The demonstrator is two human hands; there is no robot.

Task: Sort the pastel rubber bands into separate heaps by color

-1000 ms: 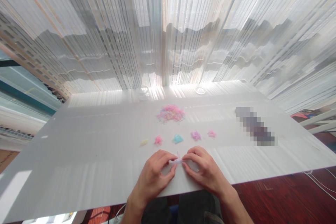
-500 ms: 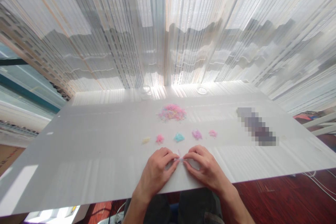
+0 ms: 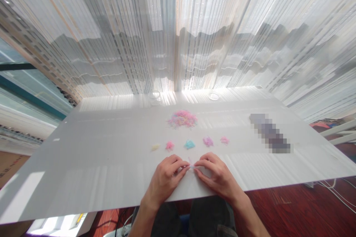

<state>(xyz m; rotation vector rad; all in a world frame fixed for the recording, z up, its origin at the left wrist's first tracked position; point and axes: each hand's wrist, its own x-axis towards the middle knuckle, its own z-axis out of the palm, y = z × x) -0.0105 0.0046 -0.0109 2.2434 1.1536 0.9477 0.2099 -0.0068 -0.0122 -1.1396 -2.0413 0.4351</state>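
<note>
My left hand (image 3: pixel 166 177) and my right hand (image 3: pixel 216 176) rest on the white table (image 3: pixel 97 155) near its front edge, fingertips meeting. Both pinch a tiny pale pink band (image 3: pixel 190 163) between them. Just beyond my hands lies a row of small sorted heaps: yellow (image 3: pixel 155 147), pink (image 3: pixel 169 145), blue (image 3: pixel 189 144), purple (image 3: pixel 208 141) and another pink (image 3: pixel 224 140). Farther back sits a larger mixed pile of coloured bands (image 3: pixel 182 118).
Two clear round dishes (image 3: pixel 154 94) (image 3: pixel 213 96) stand at the table's far edge under sheer white curtains. A blurred-out object (image 3: pixel 269 132) lies at the right. Dark red floor and white cables (image 3: pixel 333 189) show past the right front edge.
My hands have kept their pinch and drawn slightly closer together; the small band between them sits a little farther up the table. The view has shifted slightly.
</note>
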